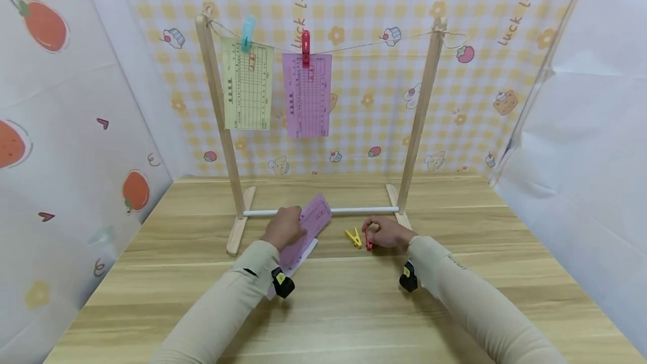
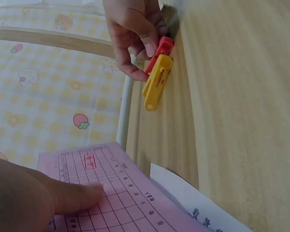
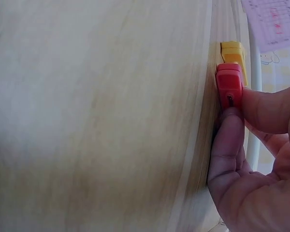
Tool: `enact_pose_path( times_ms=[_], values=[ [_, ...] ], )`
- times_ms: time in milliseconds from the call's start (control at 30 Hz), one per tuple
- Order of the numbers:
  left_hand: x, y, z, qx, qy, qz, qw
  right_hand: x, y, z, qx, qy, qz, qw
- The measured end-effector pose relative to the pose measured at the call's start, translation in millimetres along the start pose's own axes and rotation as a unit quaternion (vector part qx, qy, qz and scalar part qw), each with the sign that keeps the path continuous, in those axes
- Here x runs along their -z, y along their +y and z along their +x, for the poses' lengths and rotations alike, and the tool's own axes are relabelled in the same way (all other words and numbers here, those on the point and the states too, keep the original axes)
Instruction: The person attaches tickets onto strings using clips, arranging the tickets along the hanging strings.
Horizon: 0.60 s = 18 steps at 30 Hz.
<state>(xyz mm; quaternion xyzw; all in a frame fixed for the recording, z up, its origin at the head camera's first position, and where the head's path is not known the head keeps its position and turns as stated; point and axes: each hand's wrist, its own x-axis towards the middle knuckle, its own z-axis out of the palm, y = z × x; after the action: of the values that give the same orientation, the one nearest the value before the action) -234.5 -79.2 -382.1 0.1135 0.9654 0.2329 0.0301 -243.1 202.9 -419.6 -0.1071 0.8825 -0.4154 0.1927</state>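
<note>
Head view: left fingers [image 1: 296,231] hold pink printed slip [image 1: 317,215], likely light, crease-prone, best edge-held; right fingers [image 1: 376,221] pinch red clothespin [image 1: 369,246], probably springy, yellow clothespin [image 1: 356,239] just beside them.

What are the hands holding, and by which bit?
The left hand grips a pink slip by one long side; the right hand pinches a red clothespin by its handles.

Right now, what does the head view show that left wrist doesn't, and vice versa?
Head only: thin string, a pale-green paper slip in a light-blue plastic clip, a pink paper slip in a red plastic clip.
Left wrist only: legible black characters on a white paper slip.
Both: left hand holding another pink slip, right hand pinching another red clip, yellow plastic clip, that white slip.
</note>
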Motion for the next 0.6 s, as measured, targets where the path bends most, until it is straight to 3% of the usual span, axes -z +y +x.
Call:
enact_pose_path(
  times_ms=[133, 333, 600],
  values=[
    [0.4, 1.7, 3.8, -0.018, 0.002, -0.028, 0.9995, 0.4, 0.4, -0.3, 0.0, 0.003, -0.013, 1.0],
    [5.3, 7.8, 4.7, -0.001, -0.013, -0.082, 0.9965, 0.7, 1.9, 0.4, -0.001, -0.005, 0.009, 1.0],
    [8.7, 17.4, 6.0, 0.003, -0.023, -0.085, 0.9961, -0.5, 0.8, -3.6, 0.007, 0.005, 0.002, 1.0]
  ],
)
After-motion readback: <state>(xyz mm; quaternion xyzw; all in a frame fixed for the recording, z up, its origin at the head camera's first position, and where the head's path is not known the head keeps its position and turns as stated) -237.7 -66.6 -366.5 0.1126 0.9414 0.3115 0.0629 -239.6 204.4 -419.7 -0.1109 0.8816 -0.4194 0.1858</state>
